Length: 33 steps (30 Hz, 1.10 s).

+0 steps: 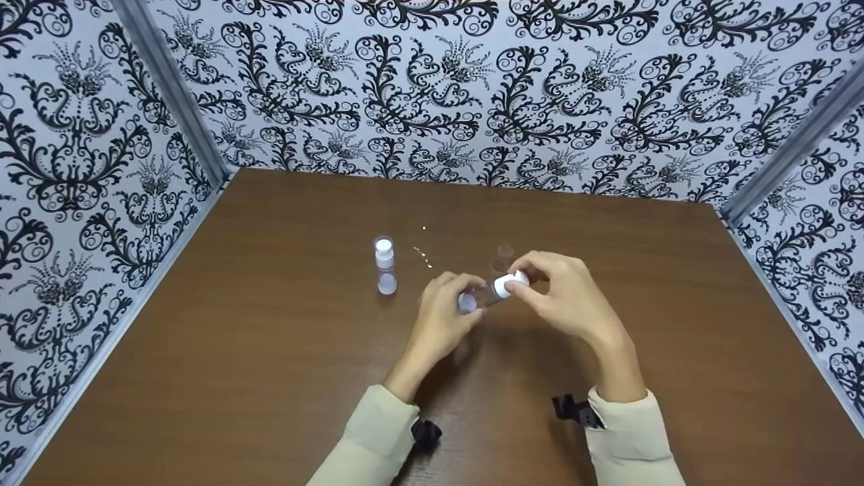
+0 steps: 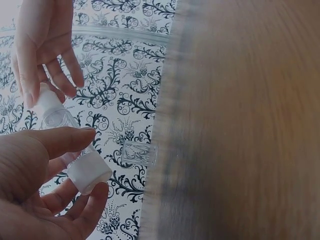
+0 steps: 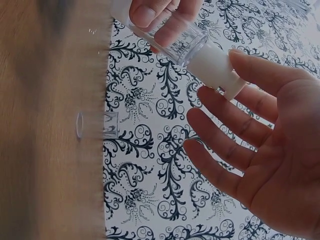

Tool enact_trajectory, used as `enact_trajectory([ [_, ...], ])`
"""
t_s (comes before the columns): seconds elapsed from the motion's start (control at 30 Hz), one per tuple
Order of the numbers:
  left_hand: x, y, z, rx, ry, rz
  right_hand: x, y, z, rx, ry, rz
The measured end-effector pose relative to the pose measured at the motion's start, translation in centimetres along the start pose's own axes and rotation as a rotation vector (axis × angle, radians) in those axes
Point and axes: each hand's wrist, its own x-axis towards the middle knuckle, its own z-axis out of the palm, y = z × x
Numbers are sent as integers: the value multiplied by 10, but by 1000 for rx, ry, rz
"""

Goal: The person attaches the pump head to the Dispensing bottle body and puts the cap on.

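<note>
Both hands hold one clear pump bottle, tilted above the table. My left hand [image 1: 445, 307] grips its clear body [image 2: 65, 120] near the white base [image 2: 90, 170], thumb on one side and fingers on the other. At the other end, my right hand [image 1: 567, 293] pinches the white pump head [image 3: 215, 67] between thumb and index finger, its other fingers spread loosely. A clear cap [image 3: 97, 125] stands on the table just beyond the right hand. To the left of the hands is a second clear bottle with a white pump [image 1: 385, 264], untouched.
Small white flecks [image 1: 422, 254] lie on the brown table [image 1: 304, 364] between the second bottle and the hands. Black-and-white patterned walls [image 1: 445, 88] enclose the table at the back and both sides.
</note>
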Motion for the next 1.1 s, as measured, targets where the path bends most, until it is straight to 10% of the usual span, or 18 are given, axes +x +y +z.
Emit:
enact_trajectory([
  [1.1,0,-2,1,-3,3,11,-4,3,-8,-34,-22,-173],
])
